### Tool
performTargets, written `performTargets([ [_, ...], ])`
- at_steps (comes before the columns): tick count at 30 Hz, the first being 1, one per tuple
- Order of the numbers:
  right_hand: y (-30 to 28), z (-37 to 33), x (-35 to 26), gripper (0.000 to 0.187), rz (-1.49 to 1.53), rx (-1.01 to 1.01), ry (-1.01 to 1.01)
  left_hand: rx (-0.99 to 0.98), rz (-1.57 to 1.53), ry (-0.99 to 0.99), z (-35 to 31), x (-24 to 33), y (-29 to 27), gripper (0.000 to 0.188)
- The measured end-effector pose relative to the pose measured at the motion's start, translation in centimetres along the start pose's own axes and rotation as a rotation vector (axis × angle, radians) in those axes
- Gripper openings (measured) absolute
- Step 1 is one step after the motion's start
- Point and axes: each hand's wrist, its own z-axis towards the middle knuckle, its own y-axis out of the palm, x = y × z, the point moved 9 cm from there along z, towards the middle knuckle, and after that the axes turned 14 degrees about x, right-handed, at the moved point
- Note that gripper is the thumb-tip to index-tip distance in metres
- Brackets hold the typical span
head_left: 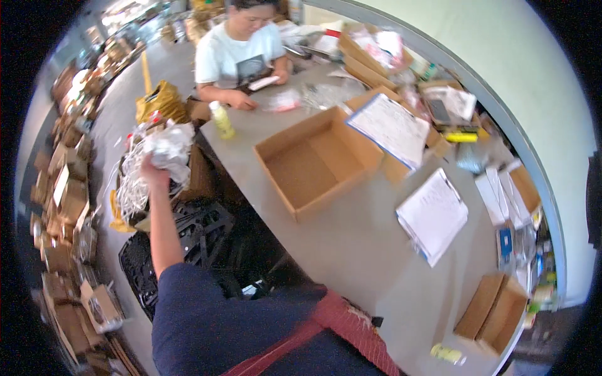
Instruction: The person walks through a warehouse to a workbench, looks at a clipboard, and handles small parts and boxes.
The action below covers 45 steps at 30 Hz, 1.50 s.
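Note:
My left hand (157,173) is stretched out to the far left, at a heap of crumpled white and clear plastic wrap (170,147). The hand touches or overlaps the wrap, but its fingers are smeared by motion and partly hidden, so their grip does not show. Tangled white cords or strips (133,188) hang beside it, over the side of the heap. Below my forearm stands a black plastic crate-like frame (197,232). My right hand is out of the picture.
The grey table (332,244) holds an open cardboard box (307,200), clipboards with papers (433,213), a yellow-green bottle (222,120) and a smaller carton (492,313). Across it, a person (238,56) holds a white object. Cardboard boxes (66,207) line the left side.

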Motion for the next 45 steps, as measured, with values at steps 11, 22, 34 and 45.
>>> performTargets([
  [11, -2.6, -1.8, 10.6, 0.031, -0.033, 0.171, 0.286, -0.434, 0.266, -0.204, -24.9, 7.0, 6.2, 0.069],
  [22, 5.7, -3.0, 12.7, 0.075, -0.609, -0.075, -0.252, -1.766, 0.656, -0.767, -76.4, -3.9, 21.2, 0.057],
  [34, -5.8, 0.7, 6.3, 0.064, -0.419, 0.469, -0.393, -2.277, 0.221, 0.340, -106.0, -14.4, 19.4, 0.056],
  [45, -11.3, 1.4, 8.3, 0.057, -0.334, 0.615, -0.243, -2.241, -0.046, 0.822, -119.6, -12.0, 11.3, 0.041],
])
